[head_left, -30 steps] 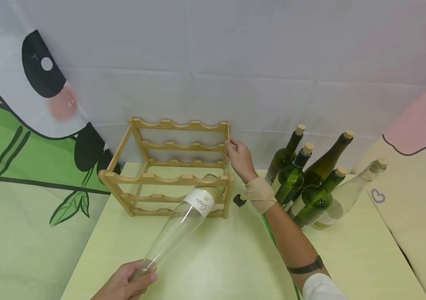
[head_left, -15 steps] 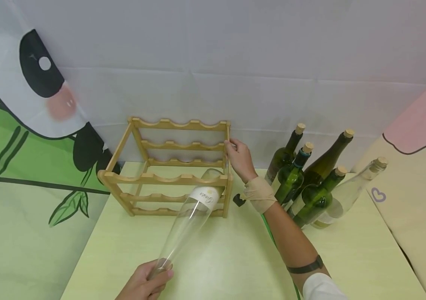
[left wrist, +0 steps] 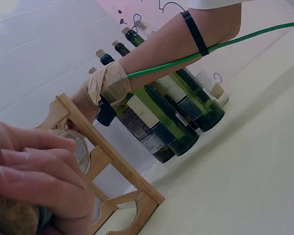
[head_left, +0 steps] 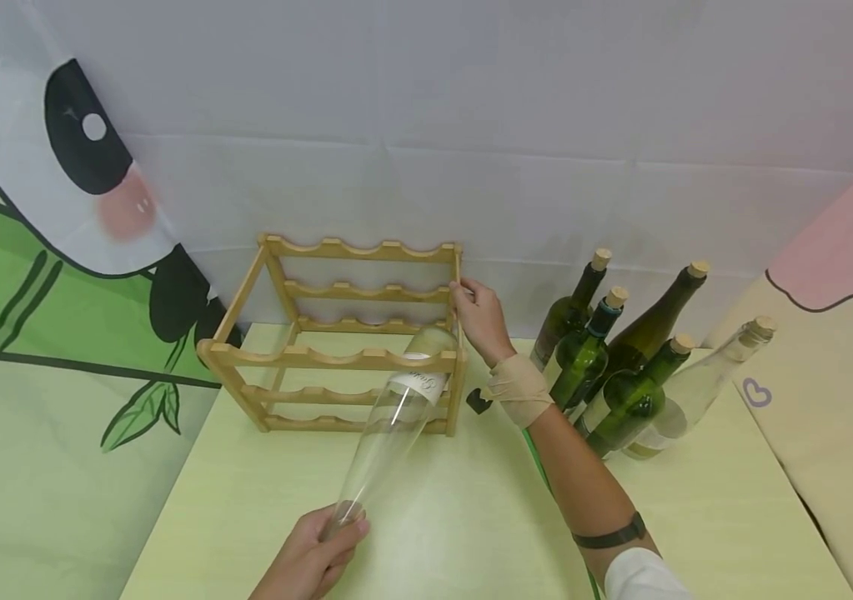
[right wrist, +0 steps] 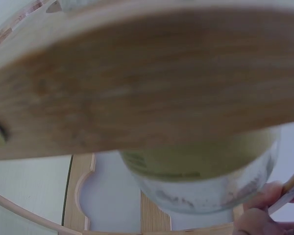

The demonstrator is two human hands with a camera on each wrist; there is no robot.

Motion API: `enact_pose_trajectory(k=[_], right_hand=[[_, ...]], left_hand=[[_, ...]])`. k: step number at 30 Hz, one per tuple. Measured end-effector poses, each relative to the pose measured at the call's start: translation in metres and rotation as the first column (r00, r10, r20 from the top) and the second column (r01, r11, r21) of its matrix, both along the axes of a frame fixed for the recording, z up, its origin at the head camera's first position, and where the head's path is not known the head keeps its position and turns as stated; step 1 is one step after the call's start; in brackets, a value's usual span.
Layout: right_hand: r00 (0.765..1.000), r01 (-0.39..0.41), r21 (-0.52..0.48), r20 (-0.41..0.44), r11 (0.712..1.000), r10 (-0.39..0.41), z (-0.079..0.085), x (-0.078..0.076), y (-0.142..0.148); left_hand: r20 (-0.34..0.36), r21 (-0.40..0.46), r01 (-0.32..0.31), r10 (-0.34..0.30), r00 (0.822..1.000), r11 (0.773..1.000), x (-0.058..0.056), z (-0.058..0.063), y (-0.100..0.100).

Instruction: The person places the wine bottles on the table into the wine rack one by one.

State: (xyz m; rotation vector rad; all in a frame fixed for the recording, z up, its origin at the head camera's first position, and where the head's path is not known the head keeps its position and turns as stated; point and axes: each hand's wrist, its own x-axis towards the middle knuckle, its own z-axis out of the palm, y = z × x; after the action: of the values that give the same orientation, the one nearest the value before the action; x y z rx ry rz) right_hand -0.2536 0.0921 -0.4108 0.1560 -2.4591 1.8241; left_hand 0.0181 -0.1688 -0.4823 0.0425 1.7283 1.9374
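Observation:
My left hand (head_left: 313, 550) grips a clear glass wine bottle (head_left: 388, 446) by its neck. The bottle tilts away from me, base foremost, with a white label near that end. Its base lies inside the wooden wine rack (head_left: 351, 360), at the right end, behind the top front rail. A cork (left wrist: 12, 215) shows under the left hand's fingers in the left wrist view. With its fingers on the rack's right side, my right hand (head_left: 482, 321) holds the frame towards the back. From the right wrist view, the bottle base (right wrist: 201, 188) hangs below a blurred wooden bar (right wrist: 137, 83).
Several corked bottles stand to the right of my right forearm, among them a green bottle (head_left: 629, 404) and a clear bottle (head_left: 699, 392). A green cable (head_left: 539, 458) runs along that forearm. Behind the pale table (head_left: 231, 517) hangs a printed cloth (head_left: 516, 108).
My left hand has moved right and slightly forward, and the bottle's base has slid deeper into the rack. The bottle has swung nearer to the rack's front-to-back line. The right hand has stayed put.

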Motion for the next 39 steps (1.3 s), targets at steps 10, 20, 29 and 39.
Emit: enact_pose_trajectory(k=[10, 20, 29, 39], right_hand=[[1.000, 0.004, -0.004, 0.005, 1.000, -0.004, -0.001, -0.001, 0.000], [1.000, -0.002, 0.017, 0.009, 1.000, 0.002, -0.001, 0.001, 0.001], [1.000, 0.002, 0.056, -0.022, 0.998, -0.001, -0.001, 0.002, 0.002], [0.997, 0.049, 0.124, -0.062, 0.991, -0.042, -0.001, 0.001, 0.001]], left_hand=[[-0.051, 0.009, -0.030, 0.030, 0.998, 1.000, -0.008, -0.003, 0.022], [-0.002, 0.036, -0.174, 0.175, 0.985, 0.984, -0.008, -0.008, 0.046], [-0.027, 0.036, -0.212, 0.213, 0.977, 0.977, -0.014, -0.011, 0.062], [-0.038, 0.045, -0.279, 0.281, 0.959, 0.959, -0.019, -0.013, 0.079]])
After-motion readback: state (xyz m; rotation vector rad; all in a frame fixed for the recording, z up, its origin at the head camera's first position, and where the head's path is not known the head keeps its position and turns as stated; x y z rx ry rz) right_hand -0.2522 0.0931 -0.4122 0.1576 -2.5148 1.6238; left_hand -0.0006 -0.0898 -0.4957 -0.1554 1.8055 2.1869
